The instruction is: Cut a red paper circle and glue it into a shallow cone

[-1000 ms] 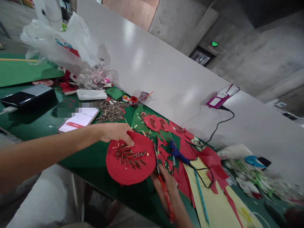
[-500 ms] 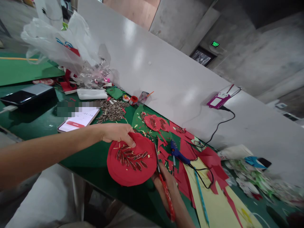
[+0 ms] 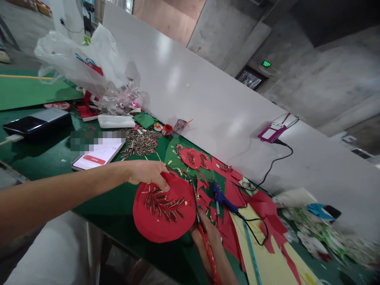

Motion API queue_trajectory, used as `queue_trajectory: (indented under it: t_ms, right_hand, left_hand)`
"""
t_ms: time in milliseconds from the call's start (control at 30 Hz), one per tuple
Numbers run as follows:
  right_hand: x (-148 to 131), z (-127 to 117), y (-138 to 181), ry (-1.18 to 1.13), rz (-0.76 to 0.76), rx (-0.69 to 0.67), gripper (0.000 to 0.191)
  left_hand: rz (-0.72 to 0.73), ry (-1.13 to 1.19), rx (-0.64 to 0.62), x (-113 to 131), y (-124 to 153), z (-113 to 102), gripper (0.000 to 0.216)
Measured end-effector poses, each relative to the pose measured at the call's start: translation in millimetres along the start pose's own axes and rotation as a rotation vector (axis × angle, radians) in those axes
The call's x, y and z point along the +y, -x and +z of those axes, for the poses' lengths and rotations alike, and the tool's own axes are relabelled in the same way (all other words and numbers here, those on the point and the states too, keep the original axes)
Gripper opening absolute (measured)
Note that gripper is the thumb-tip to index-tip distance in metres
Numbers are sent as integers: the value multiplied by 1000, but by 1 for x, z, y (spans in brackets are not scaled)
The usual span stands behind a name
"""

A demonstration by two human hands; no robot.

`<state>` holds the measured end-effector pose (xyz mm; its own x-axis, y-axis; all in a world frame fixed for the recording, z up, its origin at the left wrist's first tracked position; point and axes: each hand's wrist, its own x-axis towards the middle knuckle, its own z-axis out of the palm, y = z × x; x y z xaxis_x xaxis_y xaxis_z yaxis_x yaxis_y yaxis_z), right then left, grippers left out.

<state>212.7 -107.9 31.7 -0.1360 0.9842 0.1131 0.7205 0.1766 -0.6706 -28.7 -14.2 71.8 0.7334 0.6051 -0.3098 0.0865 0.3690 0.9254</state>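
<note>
On green table [image 3: 47, 160], left grip [image 3: 146, 173] pinching red disc [image 3: 160, 227], right grip [image 3: 209, 237] clasping scissors [image 3: 197, 208], glue gun [image 3: 221, 196] beside

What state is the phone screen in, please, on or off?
On: the phone shows a bright white screen with a red bar.

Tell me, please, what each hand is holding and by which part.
The left hand pinches the red disc at its top edge. The right hand holds the scissors by their red handles, blades at the disc's right edge.
</note>
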Motion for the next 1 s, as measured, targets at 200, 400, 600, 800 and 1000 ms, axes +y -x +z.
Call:
queue_trajectory:
  t_ms: [200,400,600,800,1000]
  right_hand:
    - [5,-5,-1,90,-18,-50,22]
    - [3,-12,2,75,-81,-91,19]
    - [-8,-21,2,104,-30,-207,15]
    - [-5,-24,0,106,-2,-228,18]
    - [-1,-23,-7,107,-3,-193,19]
  left_hand:
    - [-19,-17,-8,3,1,-2,14]
    - [-46,-75,-22,7,0,-7,8]
    - [-70,-143,-61,12,-4,-11,14]
    - [-36,-160,-115,16,-10,-16,13]
    - [-29,-93,-142,13,-18,-21,14]
